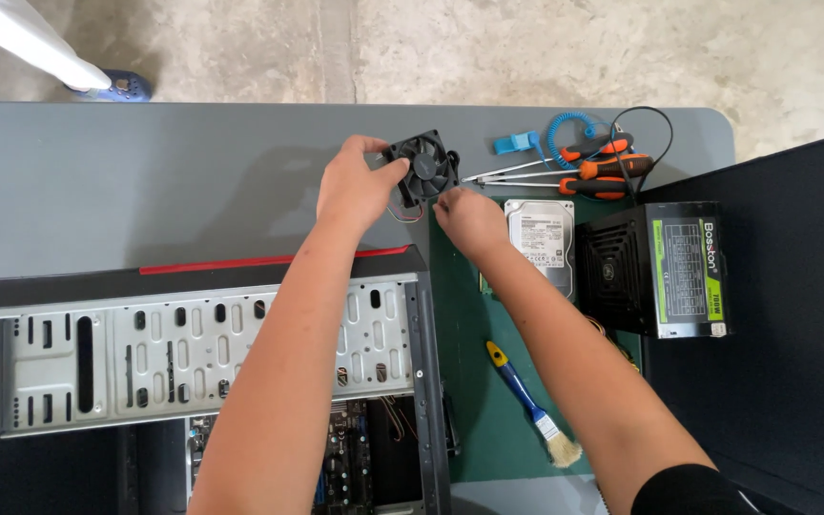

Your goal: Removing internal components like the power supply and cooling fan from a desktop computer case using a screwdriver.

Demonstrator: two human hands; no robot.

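1. Two hands meet on one small black case fan (423, 166), held above the grey tabletop (145, 181) just beyond the far edge of the open computer case (202, 353).
2. Your left hand (355, 186) grips the fan's left side, thumb and fingers closed around its frame.
3. Your right hand (469, 217) pinches the fan's lower right corner with its fingertips, so both hands are closed on the fan.
4. Thin wires hang from the fan's underside, between your two hands.
5. Right of the fan lie three screwdrivers (603, 167) with orange and black handles, their shafts pointing toward the fan.
6. Beyond the screwdrivers you see a blue coiled wrist strap cord (565, 129) and a small blue clip (515, 143).
7. Near your right hand, on the green mat (474, 381), a hard drive (541, 238) lies flat, and a black power supply (655, 267) sits just beside the drive on the side away from the fan.
8. Toward you from the fan, a brush (531, 405) with a blue and yellow handle lies on the mat, close to your right forearm.
9. Far to the left of the fan, off the tabletop, another person's shoe (116, 88) stands on the concrete floor (574, 48).
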